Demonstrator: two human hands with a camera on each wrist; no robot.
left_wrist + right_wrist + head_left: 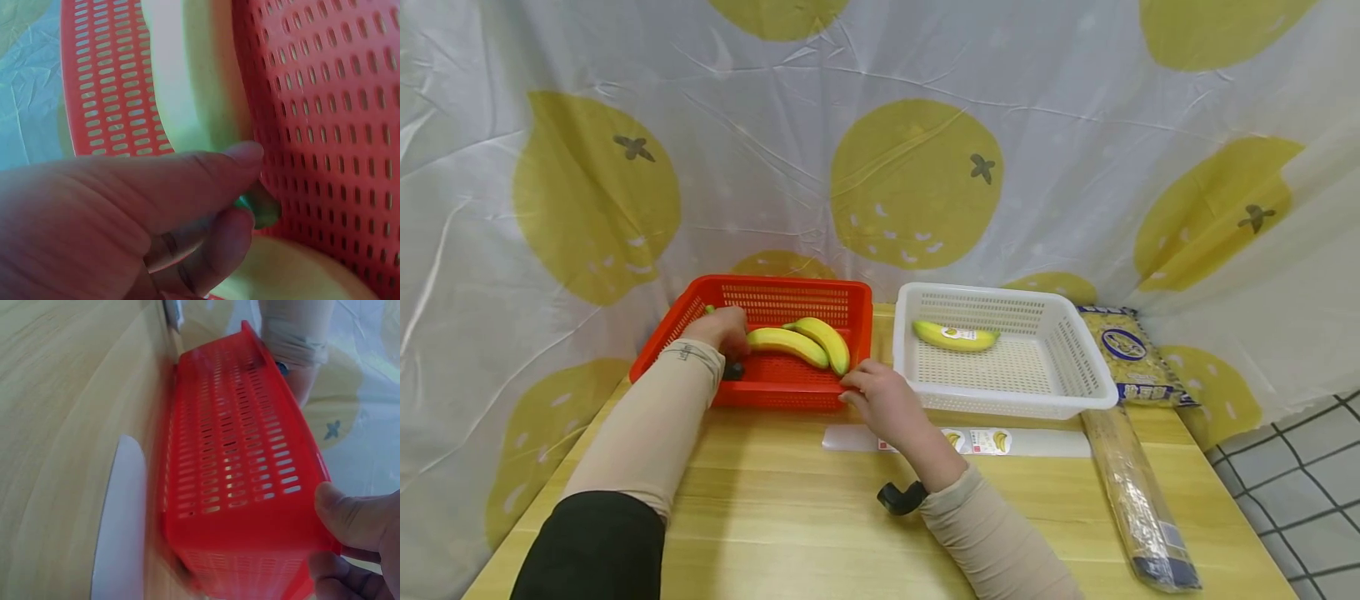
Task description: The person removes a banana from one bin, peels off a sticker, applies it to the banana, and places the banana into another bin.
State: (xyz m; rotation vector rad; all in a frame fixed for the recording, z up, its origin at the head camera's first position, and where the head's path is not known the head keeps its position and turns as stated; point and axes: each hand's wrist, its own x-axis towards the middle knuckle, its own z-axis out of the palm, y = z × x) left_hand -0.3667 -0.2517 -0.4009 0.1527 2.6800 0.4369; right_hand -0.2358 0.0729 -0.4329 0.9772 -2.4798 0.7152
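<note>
My left hand [724, 327] reaches into the red basket [790, 398]. In the left wrist view its thumb and fingers pinch a banana [200, 81] close to the green stem end, and a second banana [300, 270] lies below the fingers. Two yellow bananas show to the right of that hand in the head view: one long banana [790, 343] and one beside it [827, 335]. With thumb and fingertips my right hand [886, 402] grips the rim at the red basket's front right corner. The held banana is mostly hidden behind the left hand in the head view.
A white basket [1000, 403] stands to the right, holding a banana with a label [934, 333]. In front lies a strip of banana stickers [1048, 443]. Two packaged bags, a yellow-and-blue bag [1123, 343] and a long clear-wrapped pack [1138, 500], lie at the right. A curtain hangs behind.
</note>
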